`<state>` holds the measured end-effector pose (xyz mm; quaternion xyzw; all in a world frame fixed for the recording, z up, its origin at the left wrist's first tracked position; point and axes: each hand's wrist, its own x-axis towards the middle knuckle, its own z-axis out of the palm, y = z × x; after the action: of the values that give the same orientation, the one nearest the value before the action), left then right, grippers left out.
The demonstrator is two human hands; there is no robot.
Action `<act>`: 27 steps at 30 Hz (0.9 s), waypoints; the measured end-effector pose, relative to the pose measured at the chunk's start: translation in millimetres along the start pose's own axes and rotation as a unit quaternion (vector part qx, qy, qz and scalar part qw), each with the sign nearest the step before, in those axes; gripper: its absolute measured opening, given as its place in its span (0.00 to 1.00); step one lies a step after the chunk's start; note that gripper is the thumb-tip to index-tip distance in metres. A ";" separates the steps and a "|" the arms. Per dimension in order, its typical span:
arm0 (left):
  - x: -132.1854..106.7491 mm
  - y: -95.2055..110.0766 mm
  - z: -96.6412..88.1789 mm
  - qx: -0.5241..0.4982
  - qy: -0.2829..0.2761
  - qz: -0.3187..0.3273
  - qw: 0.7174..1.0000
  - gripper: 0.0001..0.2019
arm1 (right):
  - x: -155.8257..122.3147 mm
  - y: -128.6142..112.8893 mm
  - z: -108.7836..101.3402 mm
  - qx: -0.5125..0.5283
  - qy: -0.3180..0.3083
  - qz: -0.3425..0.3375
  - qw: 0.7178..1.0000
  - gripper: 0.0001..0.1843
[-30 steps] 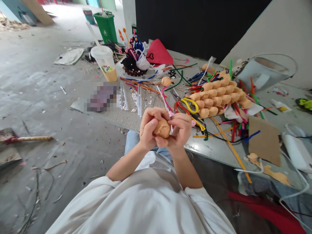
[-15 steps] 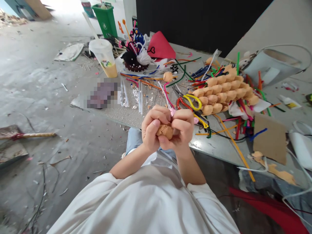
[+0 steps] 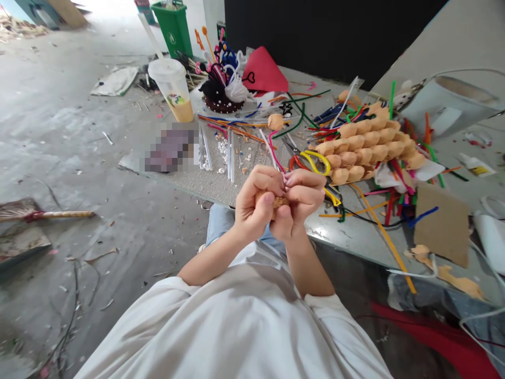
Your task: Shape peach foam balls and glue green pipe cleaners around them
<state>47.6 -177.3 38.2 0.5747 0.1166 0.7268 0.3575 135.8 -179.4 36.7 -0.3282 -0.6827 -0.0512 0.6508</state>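
Both hands meet above the near table edge around a tan rounded lump [image 3: 279,202] that looks like one bump of the bubble-waffle-like sheet. My left hand [image 3: 255,200] is closed, its thumb pressing on the lump's left side. My right hand [image 3: 302,200] is closed on the right, with its thumb below the lump. The fingers cover most of it. Just beyond them, a pink pipe cleaner [image 3: 273,147] runs up to a tan ball [image 3: 275,121]. Scissors [image 3: 315,162] with yellow and orange handles lie right of my hands. Behind them rests the bumpy tan sheet [image 3: 365,150].
A lidded cup [image 3: 172,87] with a straw stands back left, beside a small green bin [image 3: 172,29]. White beads [image 3: 224,150], clear sticks [image 3: 231,158] and coloured pipe cleaners are strewn about. A grey watering can [image 3: 445,102] and a cardboard piece [image 3: 442,223] are at right.
My hands have closed further over the tan lump, and less of it shows. The thumbs have shifted across its front. The whole view has moved slightly.
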 end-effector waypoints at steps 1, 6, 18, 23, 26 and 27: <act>-0.7 -0.4 -1.1 0.001 0.006 -0.002 1.000 0.11 | -0.1 -0.3 1.1 0.011 -0.001 0.003 1.000 0.06; -5.1 -1.4 -8.1 0.000 -0.006 -0.028 1.000 0.08 | 4.6 -2.7 4.0 0.068 0.024 0.016 0.997 0.13; -26.1 -3.1 -11.9 -0.102 0.052 -0.243 0.963 0.19 | -8.9 0.5 11.3 -0.076 0.026 0.021 0.997 0.13; -28.1 -4.9 -15.8 -0.116 0.039 -0.246 0.962 0.18 | -10.6 4.3 9.6 -0.067 0.024 0.020 0.997 0.13; -27.5 -4.2 -15.3 -0.105 0.029 -0.240 0.965 0.18 | -9.1 3.7 8.1 -0.067 -0.001 0.012 0.998 0.14; -27.1 -3.7 -14.9 -0.096 0.029 -0.238 0.966 0.18 | -8.7 3.0 8.2 -0.066 -0.008 0.010 0.998 0.13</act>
<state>37.6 -188.7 11.0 0.4721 0.1902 0.6447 0.5703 129.8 -176.3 26.4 -0.3776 -0.6797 -0.0872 0.6228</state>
